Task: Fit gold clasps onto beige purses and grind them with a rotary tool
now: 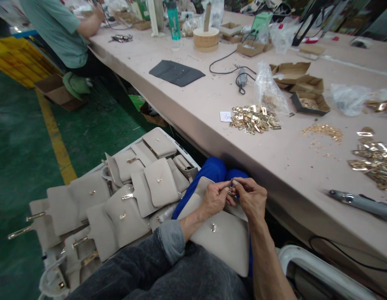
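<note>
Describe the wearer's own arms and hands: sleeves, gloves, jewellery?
Both hands are bare: no gloves, and no rings or watch show on the left hand or right hand. The left arm wears a dark grey fabric sleeve with a lighter blue-grey cuff ending partway along the forearm. The right forearm is uncovered; no sleeve shows in frame.

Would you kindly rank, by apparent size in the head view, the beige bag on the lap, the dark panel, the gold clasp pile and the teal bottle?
1. beige bag, nearest the camera
2. dark panel and gold clasp pile, about alike
3. teal bottle, farthest away
</note>
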The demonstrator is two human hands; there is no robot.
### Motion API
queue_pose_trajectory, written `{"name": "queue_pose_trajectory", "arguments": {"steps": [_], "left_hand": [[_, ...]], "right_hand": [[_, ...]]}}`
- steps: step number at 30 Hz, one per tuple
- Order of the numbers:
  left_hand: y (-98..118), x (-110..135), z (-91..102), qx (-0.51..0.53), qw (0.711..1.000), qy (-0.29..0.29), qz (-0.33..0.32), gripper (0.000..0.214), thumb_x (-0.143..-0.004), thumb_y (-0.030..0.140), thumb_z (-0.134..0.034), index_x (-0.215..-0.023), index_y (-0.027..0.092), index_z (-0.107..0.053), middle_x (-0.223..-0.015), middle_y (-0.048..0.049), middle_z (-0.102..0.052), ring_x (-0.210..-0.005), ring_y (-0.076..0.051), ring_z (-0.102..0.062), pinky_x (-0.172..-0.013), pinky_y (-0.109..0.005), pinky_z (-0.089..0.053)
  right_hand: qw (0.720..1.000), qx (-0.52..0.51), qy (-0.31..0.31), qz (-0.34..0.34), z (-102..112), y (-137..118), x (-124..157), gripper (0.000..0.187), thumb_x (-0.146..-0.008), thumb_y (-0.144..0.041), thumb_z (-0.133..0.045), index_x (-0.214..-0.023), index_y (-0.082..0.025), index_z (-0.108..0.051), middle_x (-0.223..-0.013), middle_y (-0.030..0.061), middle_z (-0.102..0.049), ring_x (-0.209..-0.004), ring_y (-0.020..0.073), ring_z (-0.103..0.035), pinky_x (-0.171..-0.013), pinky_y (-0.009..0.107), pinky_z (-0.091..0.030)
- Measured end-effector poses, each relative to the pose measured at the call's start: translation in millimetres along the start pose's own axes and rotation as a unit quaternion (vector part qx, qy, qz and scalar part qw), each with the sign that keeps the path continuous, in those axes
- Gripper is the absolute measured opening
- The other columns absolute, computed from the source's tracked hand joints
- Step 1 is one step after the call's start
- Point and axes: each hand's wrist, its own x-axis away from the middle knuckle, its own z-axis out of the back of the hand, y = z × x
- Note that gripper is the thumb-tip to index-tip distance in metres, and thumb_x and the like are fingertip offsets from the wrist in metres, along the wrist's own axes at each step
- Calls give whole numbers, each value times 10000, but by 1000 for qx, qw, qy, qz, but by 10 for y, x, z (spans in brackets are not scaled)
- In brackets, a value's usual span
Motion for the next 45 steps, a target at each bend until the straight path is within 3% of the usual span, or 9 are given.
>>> {"name": "queue_pose_trajectory", "arguments": {"steps": [4, 11, 15, 24, 31, 37, 40, 45], "left_hand": [[6, 18, -17, -10, 1000, 11, 5, 396, -992, 286, -521, -1291, 97, -700, -653, -44, -716, -551, -178, -721, -545, -237, -586], [-26, 28, -44, 14, 999, 34, 6, 347, -988, 316, -533, -1175, 102, -733, -839, -84, -746, -578, -169, -731, -530, -229, -590], [-48, 19, -61, 14, 999, 36, 2, 347, -991, 342, -544, -1160, 106, -734, -781, -68, -737, -591, -177, -737, -558, -243, -607], [-46, 17, -62, 22, 999, 39, 3, 368, -985, 358, -564, -1188, 102, -731, -885, -92, -742, -590, -166, -737, -546, -232, -603], [-15, 23, -93, 22, 998, 57, 1, 350, -968, 364, -596, -1146, 105, -750, -832, -79, -735, -552, -160, -723, -504, -214, -574], [18, -5, -104, 38, 996, 82, 22, 319, -916, 402, -669, -968, 97, -750, -739, -69, -730, -490, -158, -698, -449, -204, -547], [8, -17, -116, 42, 995, 92, 24, 315, -894, 406, -686, -923, 97, -739, -712, -67, -728, -465, -158, -687, -417, -201, -530], [-16, -12, -143, 33, 994, 102, 30, 325, -888, 427, -687, -880, 104, -720, -681, -62, -720, -472, -166, -694, -431, -211, -547]], "right_hand": [[998, 48, -19, 20, 74, 48, -34, 251, -827, -410, -776, -950, -195, -822, -966, 92, -748, -833, 221, -714, -714, 336, -604], [996, 62, -64, 30, 139, 35, -37, 233, -858, -376, -734, -997, -214, -826, -980, 77, -762, -861, 221, -710, -791, 362, -583], [993, 77, -67, 52, 130, 3, -18, 230, -869, -376, -724, -1002, -218, -826, -1012, 85, -762, -925, 237, -716, -833, 377, -581], [993, 64, -77, 62, 126, 2, -3, 232, -879, -384, -723, -1002, -215, -823, -1018, 82, -753, -944, 225, -711, -788, 329, -577], [998, 20, -62, -19, 121, 1, -85, 306, -774, -455, -839, -919, -186, -816, -888, 71, -774, -803, 225, -713, -754, 332, -563], [998, 7, -65, -4, 90, -23, -94, 270, -773, -437, -840, -866, -186, -806, -869, 66, -770, -805, 220, -709, -758, 319, -553], [997, 15, -69, -19, 71, -39, -85, 289, -783, -445, -826, -910, -186, -810, -891, 71, -775, -809, 221, -714, -756, 319, -558], [997, 25, -64, 16, 59, -15, -103, 252, -788, -424, -814, -865, -185, -801, -835, 54, -756, -755, 199, -691, -722, 301, -545]]}}
